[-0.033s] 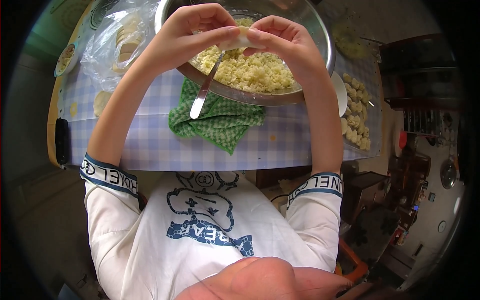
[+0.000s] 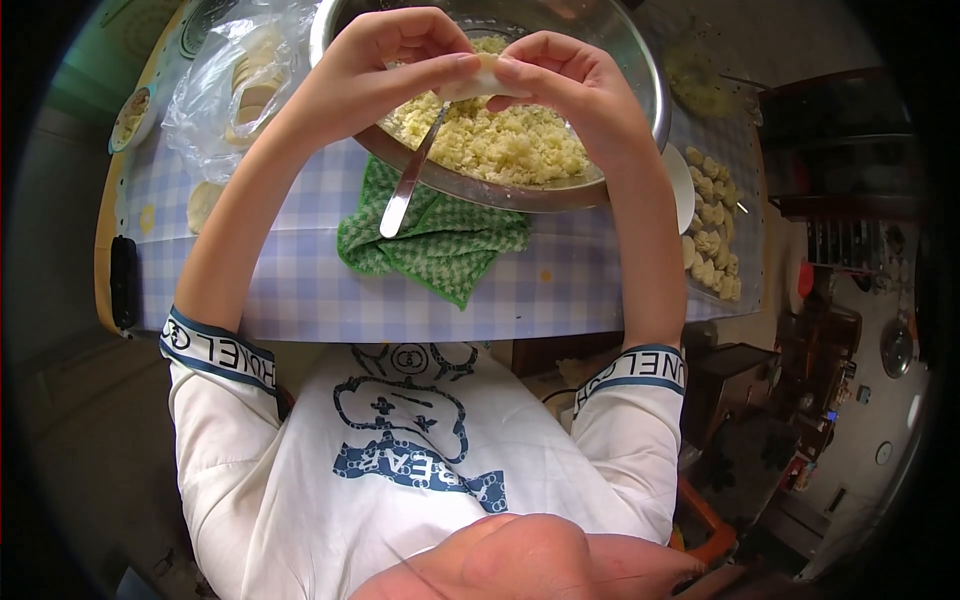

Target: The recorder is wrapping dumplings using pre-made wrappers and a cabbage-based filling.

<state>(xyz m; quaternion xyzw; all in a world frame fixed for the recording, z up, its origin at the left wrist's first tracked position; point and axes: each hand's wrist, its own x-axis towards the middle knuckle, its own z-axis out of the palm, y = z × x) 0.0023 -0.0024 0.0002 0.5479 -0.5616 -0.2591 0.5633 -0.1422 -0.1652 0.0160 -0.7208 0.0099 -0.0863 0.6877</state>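
My left hand (image 2: 390,65) and my right hand (image 2: 565,75) meet above a large steel bowl (image 2: 640,90), and together they pinch a small pale dumpling wrapper (image 2: 480,80) between thumbs and fingers. Crumbly yellow filling (image 2: 510,145) lies in the bowl under the hands. A metal spoon (image 2: 405,190) leans in the bowl, its handle sticking out over the near rim. A green checked cloth (image 2: 450,245) sits crumpled under the bowl's near edge.
A clear plastic bag (image 2: 235,85) of round wrappers lies at the left, with one loose wrapper (image 2: 203,203) nearer me. Several folded dumplings (image 2: 712,240) sit on a tray at the right. A black phone (image 2: 122,283) rests by the left edge of the checked tablecloth (image 2: 580,285).
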